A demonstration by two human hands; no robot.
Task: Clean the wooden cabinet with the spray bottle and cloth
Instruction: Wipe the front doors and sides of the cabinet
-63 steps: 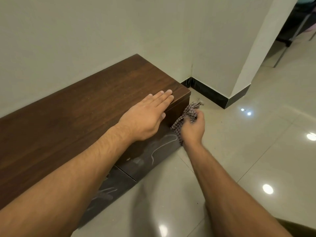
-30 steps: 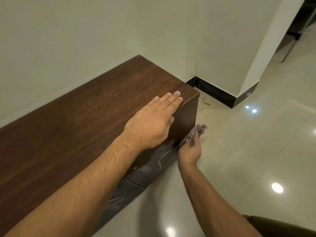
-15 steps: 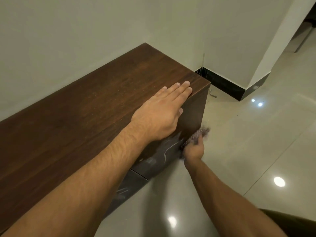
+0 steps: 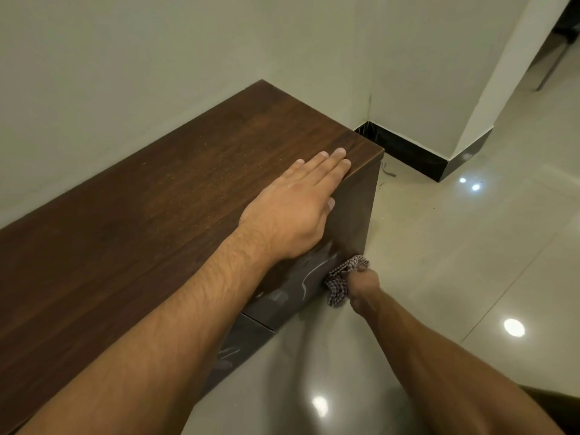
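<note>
Right hand (image 4: 364, 285) fisted round the cloth (image 4: 340, 284) at the cabinet (image 4: 157, 215) front's low corner, left hand (image 4: 295, 208) flat and empty on top (bracing); I'd press firmly and overlap strokes along those smears, bottle unseen.

A home interior: glossy floor tiles (image 4: 439, 262), plain walls (image 4: 157, 58) (black skirting (image 4: 408, 149)), low wooden cabinet (image 4: 157, 199).

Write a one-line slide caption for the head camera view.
Left hand flat on the wooden cabinet while the right hand presses a checked cloth against its lower front corner.
</note>
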